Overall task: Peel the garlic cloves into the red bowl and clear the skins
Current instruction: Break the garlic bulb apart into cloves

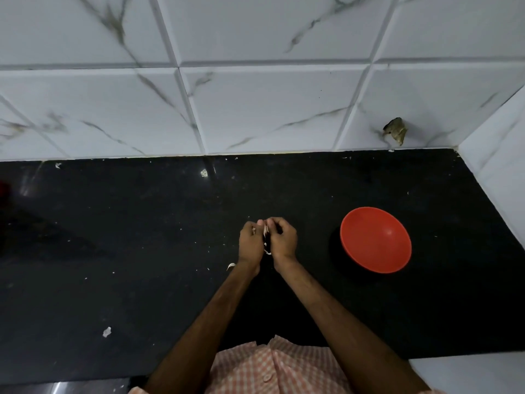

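My left hand (251,242) and my right hand (283,238) meet over the middle of the black counter (142,237), fingers curled. Between their fingertips they pinch a garlic clove (266,229) with pale skin hanging off it; most of the clove is hidden by the fingers. The red bowl (375,239) stands on the counter to the right of my hands, apart from them, and looks empty. A curl of garlic skin (231,266) lies by my left wrist, and a larger scrap of skin (106,332) lies at the front left.
Small skin flakes dot the counter, with one flake (204,173) near the back wall. White marble-look tiles (255,109) rise behind, and a white side wall (500,155) closes the right. A chipped hole (395,129) marks the tiles at back right.
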